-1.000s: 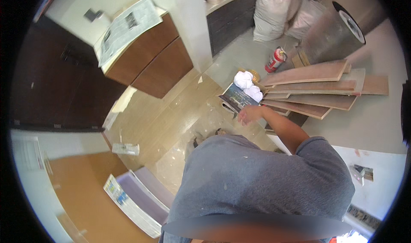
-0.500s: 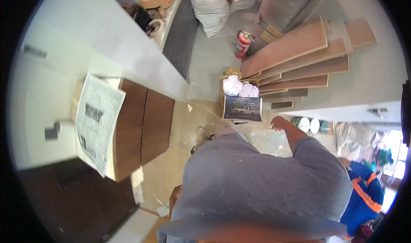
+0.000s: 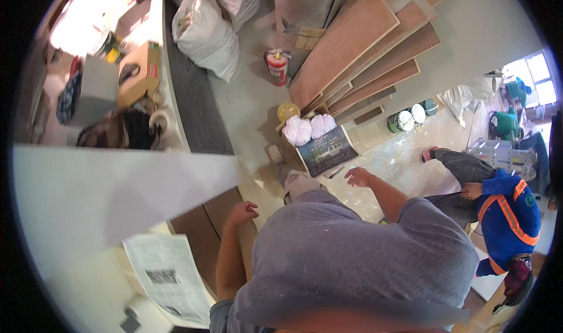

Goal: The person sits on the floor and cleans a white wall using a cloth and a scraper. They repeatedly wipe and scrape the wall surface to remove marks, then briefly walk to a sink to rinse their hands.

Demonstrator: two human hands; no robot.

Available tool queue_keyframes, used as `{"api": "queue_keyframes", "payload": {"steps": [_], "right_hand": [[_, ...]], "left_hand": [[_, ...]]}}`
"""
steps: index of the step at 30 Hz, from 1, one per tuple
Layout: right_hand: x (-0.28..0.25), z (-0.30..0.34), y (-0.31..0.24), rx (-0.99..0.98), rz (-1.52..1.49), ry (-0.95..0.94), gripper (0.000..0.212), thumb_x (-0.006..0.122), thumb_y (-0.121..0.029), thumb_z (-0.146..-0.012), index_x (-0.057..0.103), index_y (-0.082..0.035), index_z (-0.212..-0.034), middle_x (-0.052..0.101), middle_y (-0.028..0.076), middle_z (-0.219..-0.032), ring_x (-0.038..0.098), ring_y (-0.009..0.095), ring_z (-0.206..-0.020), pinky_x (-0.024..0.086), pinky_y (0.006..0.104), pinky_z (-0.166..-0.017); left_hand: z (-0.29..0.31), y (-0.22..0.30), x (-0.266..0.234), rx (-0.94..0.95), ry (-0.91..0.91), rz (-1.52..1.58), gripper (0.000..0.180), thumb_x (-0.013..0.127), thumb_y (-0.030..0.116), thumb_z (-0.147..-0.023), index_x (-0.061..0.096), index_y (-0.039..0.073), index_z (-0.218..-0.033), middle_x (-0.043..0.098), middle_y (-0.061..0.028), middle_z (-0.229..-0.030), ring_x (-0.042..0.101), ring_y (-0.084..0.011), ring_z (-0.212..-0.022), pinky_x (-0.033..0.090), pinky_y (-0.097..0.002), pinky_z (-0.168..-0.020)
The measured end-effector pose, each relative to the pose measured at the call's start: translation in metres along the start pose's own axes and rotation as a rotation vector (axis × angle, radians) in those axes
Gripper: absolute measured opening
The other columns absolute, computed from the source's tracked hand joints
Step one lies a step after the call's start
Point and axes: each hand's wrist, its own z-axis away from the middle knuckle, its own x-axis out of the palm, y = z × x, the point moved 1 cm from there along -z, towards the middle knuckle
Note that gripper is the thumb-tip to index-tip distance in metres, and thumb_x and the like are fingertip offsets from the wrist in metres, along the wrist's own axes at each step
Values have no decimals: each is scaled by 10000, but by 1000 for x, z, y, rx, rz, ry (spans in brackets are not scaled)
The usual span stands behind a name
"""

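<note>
The grey shirt (image 3: 358, 262) hid the person's legs and most of the floor beneath, and a blur ran across its lower hem. The printed sheet (image 3: 170, 277) was too small to read. The planks (image 3: 358, 46) ran off the top edge, and the seated worker (image 3: 504, 210) was cut by the rim

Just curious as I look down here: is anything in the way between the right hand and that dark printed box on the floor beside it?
Nothing visible is. The right hand hangs open, empty, just right of the dark printed box, with only bare speckled floor between them. The left hand rests on the brown wooden cabinet, away from the box.
</note>
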Motion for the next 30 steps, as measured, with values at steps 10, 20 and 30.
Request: {"api": "queue_keyframes", "payload": {"steps": [10,20,30], "right_hand": [[-14,-81,-52,34,33,524,629,808,-130,-765,623,-63,-1362,306,311,-1602,385,449,-1451,416,468,-1164],[-114,-121,-303,-303,106,969,940,843,-161,-763,387,-139,-1585,229,254,-1657,289,468,-1505,314,529,-1223],[-223,-185,-638,-856,199,1042,999,815,-295,-820,265,-161,-1643,228,196,-1684,279,417,-1524,248,586,-1225]], "left_hand": [[-121,151,-112,103,-103,-576,499,835,221,-772,722,32,-1219,774,-106,-926,744,-245,-870,568,-350,-811],[-229,240,-223,148,183,-597,1393,949,509,-636,135,-21,-1635,171,-353,-1660,154,-434,-1578,282,-435,-1248],[-324,374,-370,436,251,-323,1391,961,465,-650,115,-28,-1637,131,-414,-1639,174,-423,-1575,289,-428,-1238]]}}
